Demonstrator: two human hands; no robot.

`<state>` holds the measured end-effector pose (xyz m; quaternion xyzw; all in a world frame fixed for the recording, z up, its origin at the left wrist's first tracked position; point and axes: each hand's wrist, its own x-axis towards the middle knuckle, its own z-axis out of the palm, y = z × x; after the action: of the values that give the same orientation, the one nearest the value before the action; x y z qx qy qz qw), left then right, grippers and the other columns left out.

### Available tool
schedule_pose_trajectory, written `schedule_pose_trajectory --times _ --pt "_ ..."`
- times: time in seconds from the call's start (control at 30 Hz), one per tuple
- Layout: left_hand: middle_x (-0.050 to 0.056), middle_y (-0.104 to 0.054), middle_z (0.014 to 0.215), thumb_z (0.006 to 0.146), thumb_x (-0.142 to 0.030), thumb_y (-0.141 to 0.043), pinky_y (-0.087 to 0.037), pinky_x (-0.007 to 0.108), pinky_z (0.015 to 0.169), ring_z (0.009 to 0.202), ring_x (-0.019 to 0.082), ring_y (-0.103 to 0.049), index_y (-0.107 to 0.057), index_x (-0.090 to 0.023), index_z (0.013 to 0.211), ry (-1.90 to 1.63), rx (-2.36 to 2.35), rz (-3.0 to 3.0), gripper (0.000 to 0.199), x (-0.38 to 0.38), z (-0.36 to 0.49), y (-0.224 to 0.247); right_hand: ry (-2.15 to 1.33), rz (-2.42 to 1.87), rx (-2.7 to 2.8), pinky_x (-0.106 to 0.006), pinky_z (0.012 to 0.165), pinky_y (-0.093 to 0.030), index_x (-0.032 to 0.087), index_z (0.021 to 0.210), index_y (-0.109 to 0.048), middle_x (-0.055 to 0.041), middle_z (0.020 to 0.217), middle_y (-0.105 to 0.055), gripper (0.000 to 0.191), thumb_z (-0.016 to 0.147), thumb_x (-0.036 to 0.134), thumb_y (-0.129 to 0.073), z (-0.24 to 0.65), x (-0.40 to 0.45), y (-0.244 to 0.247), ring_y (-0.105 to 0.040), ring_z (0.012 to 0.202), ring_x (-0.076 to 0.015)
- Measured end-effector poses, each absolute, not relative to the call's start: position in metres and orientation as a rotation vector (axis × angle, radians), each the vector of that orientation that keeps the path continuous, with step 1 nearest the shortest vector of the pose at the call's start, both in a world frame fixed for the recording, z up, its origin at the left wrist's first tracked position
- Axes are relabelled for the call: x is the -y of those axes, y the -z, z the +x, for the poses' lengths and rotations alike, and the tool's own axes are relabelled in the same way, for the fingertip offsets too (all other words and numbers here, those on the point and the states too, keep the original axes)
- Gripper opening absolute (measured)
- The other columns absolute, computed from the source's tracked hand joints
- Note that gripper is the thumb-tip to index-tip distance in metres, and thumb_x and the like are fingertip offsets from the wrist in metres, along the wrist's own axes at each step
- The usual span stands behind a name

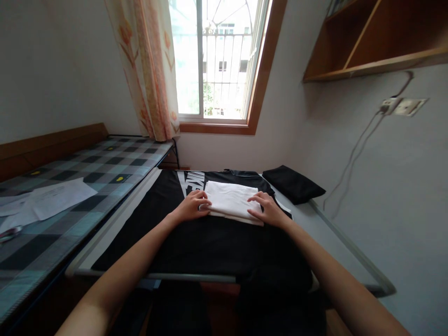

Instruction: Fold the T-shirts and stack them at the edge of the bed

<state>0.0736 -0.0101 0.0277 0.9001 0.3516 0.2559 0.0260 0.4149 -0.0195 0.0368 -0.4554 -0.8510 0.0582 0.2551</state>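
Touching folded white cloth (231, 199), laid on black garment (210, 247), with left hand (192, 205) at cloth's 9 o'clock end, right hand (270, 209) at 3. Showing narrow thumb-finger gaps on both; can't tell if pinching. Also seeing black bundle (293, 184) toward 2 o'clock.

Fingers (203, 202) on folded white cloth (231, 198)

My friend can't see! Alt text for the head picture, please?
A bare left hand and bare right hand touch opposite ends of a folded white cloth. It lies on spread black fabric with white lettering, with a brown-framed window beyond.
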Motion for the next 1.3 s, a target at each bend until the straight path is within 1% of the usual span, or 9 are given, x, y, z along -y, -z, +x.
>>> schedule_pose_trajectory --times 0.17,0.47,0.57,0.67,0.77,0.83,1.0,1.13,1.3 --pt "0.005 -0.06 0.1 0.081 -0.016 -0.055 -0.042 0.034 0.094 0.099 0.02 -0.053 -0.068 -0.023 0.101 -0.727 -1.069 2.806 0.025 0.01 0.073 -0.027 0.104 -1.236 2.52 -0.037 0.088 -0.039 0.022 0.111 -0.062 -0.0085 0.106 -0.06 0.031 0.081 0.025 -0.059 0.422 0.051 -0.035 -0.053 0.095 -0.0237" --pt "0.004 -0.061 0.098 0.083 -0.014 -0.055 -0.042 0.031 0.086 0.09 0.018 -0.057 -0.066 -0.021 0.092 -0.598 -1.043 2.881 0.016 0.003 0.068 -0.026 0.563 -1.304 2.65 -0.036 0.08 -0.033 0.019 0.089 -0.063 -0.011 0.091 -0.061 0.014 0.082 0.011 -0.054 0.407 0.063 -0.042 -0.052 0.087 -0.0251" --pt "0.004 -0.06 0.093 0.083 -0.014 -0.055 -0.042 0.029 0.08 0.086 0.018 -0.057 -0.067 -0.021 0.088 -0.527 -1.042 2.922 0.015 0.006 0.069 -0.029 0.472 -1.305 2.682 -0.034 0.076 -0.033 0.019 0.086 -0.064 -0.01 0.09 -0.061 0.011 0.079 0.013 -0.057 0.409 0.067 -0.041 -0.053 0.084 -0.0239" --pt "0.004 -0.059 0.085 0.084 -0.023 -0.058 -0.042 0.029 0.076 0.082 0.018 -0.056 -0.068 -0.021 0.082 -0.541 -1.049 2.898 0.011 0.01 0.073 -0.031 0.31 -1.308 2.682 -0.033 0.075 -0.033 0.019 0.084 -0.065 -0.0083 0.086 -0.061 0.01 0.083 0.023 -0.056 0.408 0.068 -0.04 -0.054 0.08 -0.0216" --pt "0.003 -0.058 0.082 0.084 -0.033 -0.061 -0.042 0.028 0.074 0.081 0.018 -0.055 -0.067 -0.02 0.077 -0.597 -1.044 2.839 0.016 0.011 0.075 -0.032 0.246 -1.411 2.566 -0.035 0.079 -0.034 0.018 0.078 -0.067 -0.0091 0.082 -0.062 0.028 0.091 0.034 -0.047 0.396 0.063 -0.041 -0.055 0.08 -0.0218" --pt "0.003 -0.058 0.084 0.082 -0.031 -0.064 -0.042 0.027 0.073 0.083 0.018 -0.055 -0.066 -0.02 0.079 -0.614 -1.028 2.821 0.012 0.01 0.074 -0.03 0.253 -1.474 2.467 -0.037 0.083 -0.034 0.018 0.08 -0.068 -0.0112 0.086 -0.063 0.036 0.095 0.036 -0.041 0.381 0.056 -0.043 -0.056 0.087 -0.0238" --pt "0.004 -0.057 0.084 0.087 -0.026 -0.058 -0.041 0.026 0.072 0.083 0.017 -0.053 -0.065 -0.02 0.078 -0.583 -0.948 2.876 0.013 0.008 0.073 -0.027 0.114 -1.475 2.281 -0.038 0.095 -0.036 0.018 0.112 -0.066 -0.0128 0.117 -0.061 0.038 0.096 0.039 -0.04 0.334 0.028 -0.042 -0.054 0.107 -0.0255" --pt "0.004 -0.057 0.079 0.091 -0.024 -0.05 -0.042 0.028 0.073 0.08 0.017 -0.052 -0.064 -0.021 0.072 -0.523 -0.941 2.943 0.024 0.009 0.075 -0.029 0.021 -1.565 2.22 -0.043 0.105 -0.031 0.018 0.136 -0.051 -0.0146 0.144 -0.044 0.054 0.095 0.051 -0.037 0.311 0.007 -0.032 -0.041 0.13 -0.0291" --pt "0.003 -0.06 0.079 0.088 -0.034 -0.056 -0.042 0.026 0.068 0.077 0.016 -0.055 -0.064 -0.02 0.072 -0.587 -1.065 2.86 0.022 0.016 0.08 -0.031 -0.094 -1.672 2.33 -0.045 0.111 -0.022 0.021 0.144 -0.043 -0.0126 0.155 -0.029 0.062 0.095 0.057 -0.032 0.308 -0.002 -0.013 -0.025 0.142 -0.0301"
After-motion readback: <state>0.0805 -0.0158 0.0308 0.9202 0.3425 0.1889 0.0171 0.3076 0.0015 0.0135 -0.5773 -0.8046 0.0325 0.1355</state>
